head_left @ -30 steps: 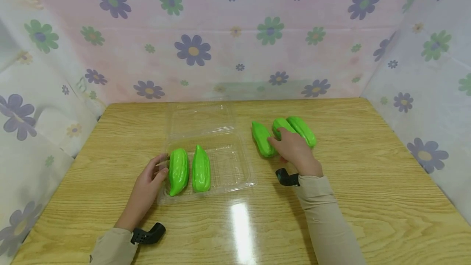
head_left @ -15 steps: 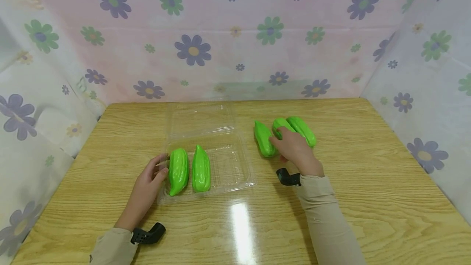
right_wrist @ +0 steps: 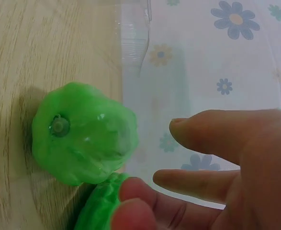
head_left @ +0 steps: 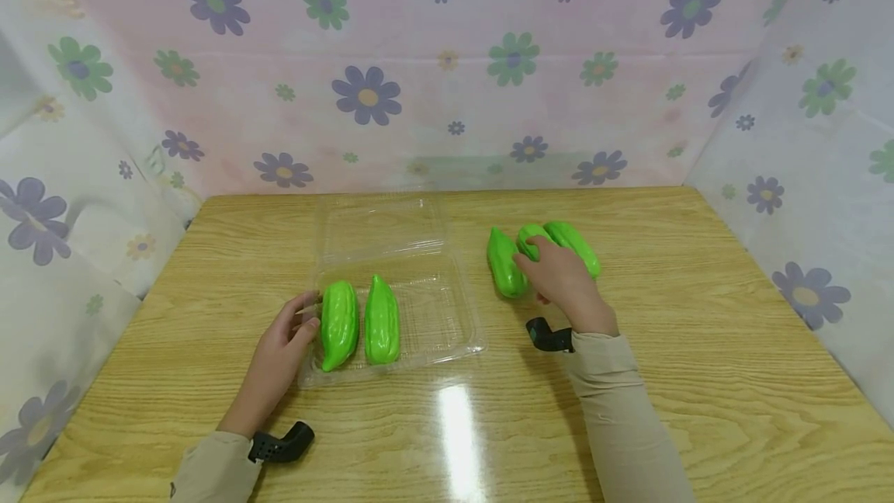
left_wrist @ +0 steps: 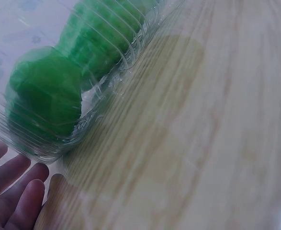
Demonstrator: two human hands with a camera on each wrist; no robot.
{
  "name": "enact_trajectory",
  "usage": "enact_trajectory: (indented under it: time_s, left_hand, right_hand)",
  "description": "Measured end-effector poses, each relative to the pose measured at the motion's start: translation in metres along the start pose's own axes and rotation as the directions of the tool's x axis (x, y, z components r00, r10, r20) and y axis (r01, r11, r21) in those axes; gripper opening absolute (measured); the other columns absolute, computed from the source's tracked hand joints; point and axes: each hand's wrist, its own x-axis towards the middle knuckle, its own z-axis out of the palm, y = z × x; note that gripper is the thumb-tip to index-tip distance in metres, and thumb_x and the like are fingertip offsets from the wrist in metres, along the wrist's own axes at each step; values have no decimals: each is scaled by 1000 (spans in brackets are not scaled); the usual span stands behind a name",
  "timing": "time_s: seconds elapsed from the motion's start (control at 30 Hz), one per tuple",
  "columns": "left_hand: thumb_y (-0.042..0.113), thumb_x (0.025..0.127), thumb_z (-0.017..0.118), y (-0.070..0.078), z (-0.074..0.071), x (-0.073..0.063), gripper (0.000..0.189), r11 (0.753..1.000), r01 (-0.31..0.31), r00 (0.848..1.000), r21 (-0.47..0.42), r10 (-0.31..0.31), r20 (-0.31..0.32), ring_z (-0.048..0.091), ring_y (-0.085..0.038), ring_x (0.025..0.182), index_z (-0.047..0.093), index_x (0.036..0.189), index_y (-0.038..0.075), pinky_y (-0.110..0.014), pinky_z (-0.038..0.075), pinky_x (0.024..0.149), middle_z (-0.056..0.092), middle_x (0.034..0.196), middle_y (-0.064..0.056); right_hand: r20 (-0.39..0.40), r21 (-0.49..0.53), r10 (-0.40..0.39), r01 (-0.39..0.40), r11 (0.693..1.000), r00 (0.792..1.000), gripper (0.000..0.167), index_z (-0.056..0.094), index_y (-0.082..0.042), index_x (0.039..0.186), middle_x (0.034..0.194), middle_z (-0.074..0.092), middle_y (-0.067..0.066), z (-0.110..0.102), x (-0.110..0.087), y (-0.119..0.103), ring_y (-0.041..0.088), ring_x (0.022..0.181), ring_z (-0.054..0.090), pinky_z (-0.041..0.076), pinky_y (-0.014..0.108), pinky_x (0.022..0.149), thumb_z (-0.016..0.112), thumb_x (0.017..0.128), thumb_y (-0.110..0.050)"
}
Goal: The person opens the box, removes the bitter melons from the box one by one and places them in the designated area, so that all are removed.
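On the left, my left hand (head_left: 281,344) lies beside a clear plastic clamshell box (head_left: 433,324), its relaxed fingertips at the box's left wall. Two ridged green bitter melons, a left one (head_left: 338,324) and a right one (head_left: 382,322), lie inside the box. To the right, my right hand (head_left: 561,279) hovers over three loose melons with fingers spread. The nearest bitter melon (head_left: 504,264) lies just left of its fingertips, and in the right wrist view that melon's stem end (right_wrist: 60,125) faces the camera, apart from the fingers. The middle melon (head_left: 528,239) is partly hidden by the hand.
The third loose bitter melon (head_left: 574,247) lies furthest right, against the middle one. The box's clear lid (head_left: 380,227) lies folded back towards the rear edge of the wooden table (head_left: 698,348). Flowered cloth (head_left: 447,84) hangs behind and at both sides.
The leftmost loose melon has shifted a little to the right, towards the other two. My right hand has drifted slightly right. My left hand and the box have stayed in place.
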Motion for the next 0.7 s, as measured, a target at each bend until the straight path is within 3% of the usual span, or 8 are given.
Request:
enact_trajectory:
  time_s: [0.17, 0.4, 0.7]
  left_hand:
    - [33, 95, 41, 0, 0, 0, 44, 1000, -2, 1000, -5, 2, 0, 38, -26, 119, 33, 137, 22, -48, 34, 92, 36, 137, -4]
    - [32, 95, 42, 0, 0, 0, 44, 1000, 1, 1000, -20, -1, 3, 38, -25, 119, 32, 137, 23, -47, 34, 92, 37, 136, -5]
    - [33, 95, 42, -2, 1, 1, 44, 1000, 2, 1000, -8, -2, -7, 41, -24, 116, 34, 137, 21, -46, 36, 90, 41, 133, -6]
  right_hand:
    - [-29, -10, -57, 57, 998, 998, 58, 30, -11, 139, 65, 61, 9, -1, -1, -3, 24, 56, 59, 42, 32, 55, 36, 93, -47]
    - [-85, 56, -172, 178, 983, 981, 51, 37, -17, 135, 93, 60, 2, -1, -8, -16, 19, 68, 59, 43, 32, 58, 41, 92, -44]
    - [-120, 33, -269, 275, 961, 956, 55, 42, -19, 132, 104, 58, 1, 2, -15, -37, 18, 88, 56, 45, 35, 71, 42, 89, -52]
